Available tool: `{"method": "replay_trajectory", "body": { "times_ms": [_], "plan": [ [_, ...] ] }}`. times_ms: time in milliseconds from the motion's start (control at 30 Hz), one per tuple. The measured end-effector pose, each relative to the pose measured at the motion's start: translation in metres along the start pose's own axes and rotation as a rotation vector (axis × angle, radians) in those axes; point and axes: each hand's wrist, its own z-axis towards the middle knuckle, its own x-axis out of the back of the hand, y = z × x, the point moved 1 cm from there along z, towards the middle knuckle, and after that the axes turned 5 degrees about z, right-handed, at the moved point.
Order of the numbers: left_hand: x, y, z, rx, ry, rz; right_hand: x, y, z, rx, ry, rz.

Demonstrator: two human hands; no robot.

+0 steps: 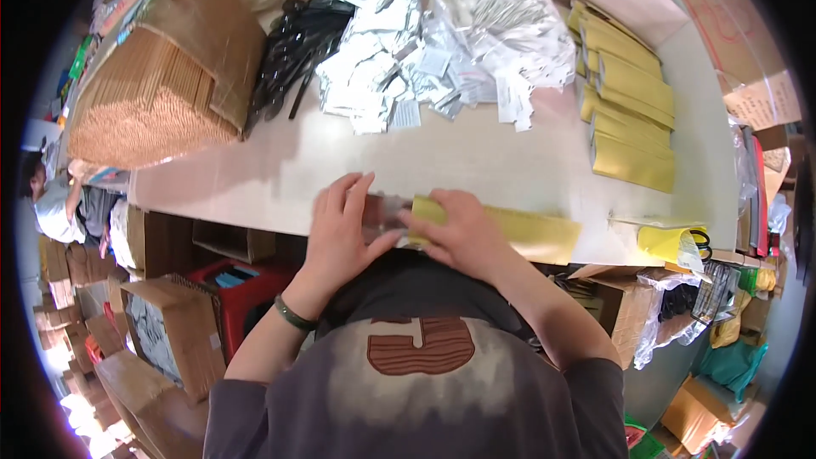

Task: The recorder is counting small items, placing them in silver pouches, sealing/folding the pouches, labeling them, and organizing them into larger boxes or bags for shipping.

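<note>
At the table's front edge, my left hand has its fingers and thumb around the left end of a see-through plastic piece with a brownish tint; motion blurs its contents. Beside it, my right hand grips the left end of a long yellow strip-like sleeve. The sleeve passes under that hand and stretches right along the edge. Its left end meets the plastic piece, and whether one sits inside the other is hidden by my fingers.
Across the table's back lie a carton of brown cardboard pieces, black long-handled items, silvery packets and a bag of white slips. Yellow sleeves are stacked at right. Black-handled scissors rest near the right corner.
</note>
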Motion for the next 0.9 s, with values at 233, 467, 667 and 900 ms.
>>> {"method": "replay_trajectory", "body": {
  "times_ms": [233,467,667,900],
  "plan": [
    [0.007,-0.04,-0.001,-0.076,-0.349,0.041,0.056,0.039,-0.003,-0.252,-0.044,0.044],
    [0.007,-0.067,0.003,-0.052,-0.41,0.101,0.075,0.075,0.015,-0.004,0.053,-0.33],
    [-0.038,-0.048,0.095,-0.229,-0.158,0.011,0.04,0.123,0.1,-0.246,0.208,-0.234],
    [-0.064,-0.06,0.154,0.036,-0.506,0.07,0.088,0.164,0.089,-0.314,0.134,-0.209]
  ]
}}
